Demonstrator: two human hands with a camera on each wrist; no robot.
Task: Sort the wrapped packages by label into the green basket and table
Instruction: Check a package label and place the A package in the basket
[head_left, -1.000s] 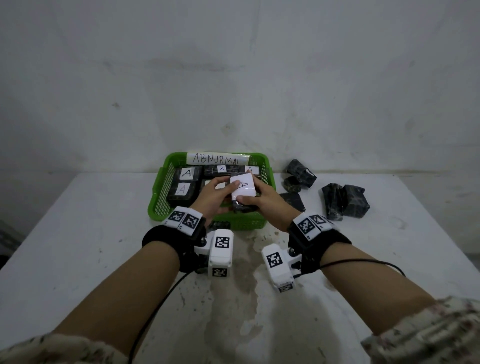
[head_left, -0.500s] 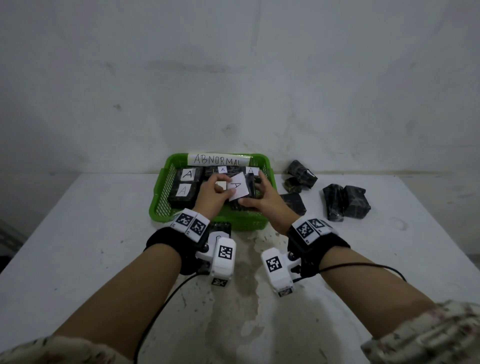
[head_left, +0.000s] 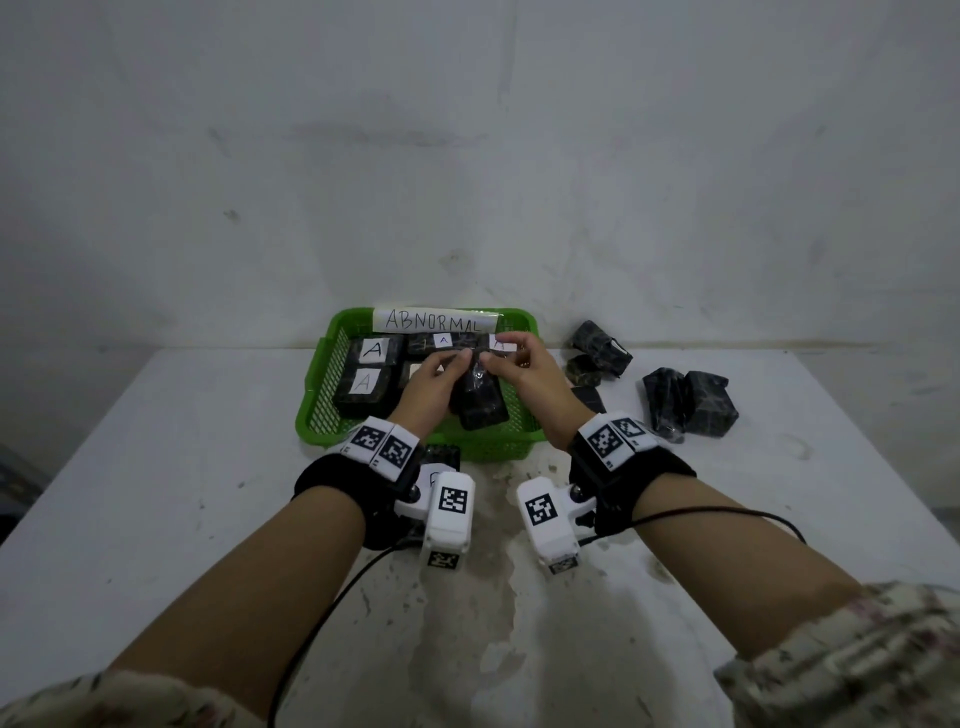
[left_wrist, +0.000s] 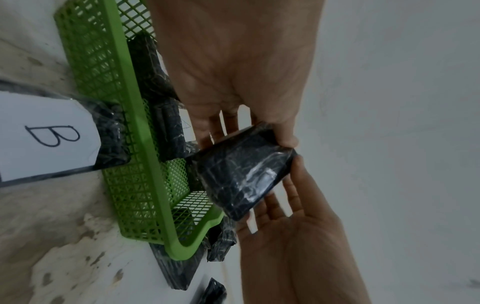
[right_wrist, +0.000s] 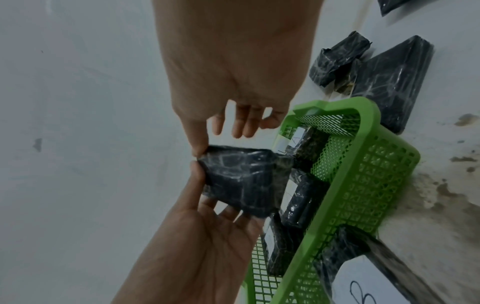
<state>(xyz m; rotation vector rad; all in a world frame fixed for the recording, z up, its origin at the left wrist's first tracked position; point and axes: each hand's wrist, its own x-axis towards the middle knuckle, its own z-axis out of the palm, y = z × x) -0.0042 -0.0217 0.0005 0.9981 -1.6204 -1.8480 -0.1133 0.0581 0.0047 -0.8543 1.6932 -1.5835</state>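
the white table carries the green basket at its far middle, with a strip reading "abnormal" on the far rim and several dark packages marked a lying flat inside. loose dark wrapped packages lie on the table to the right of the basket, well apart from the hands.

the package in hand hangs over the basket's near right part, its long axis running toward the person and tilted down at the near end. both hands meet at its far upper edge: the left hand pinches that edge with thumb and fingers, and the right hand pinches the same edge from the other side, its other fingers spread loose. the package sits between the two hands, about equally near each, so either could lower it; i judge it goes down into the basket's free near right corner.

the head view shows only the package's dark back, no label. the left wrist view shows a package marked b on the table just outside the basket's near wall, mostly hidden from the head view by the left wrist. the right wrist view shows the thumb tips nearly touching at the held package's corner.
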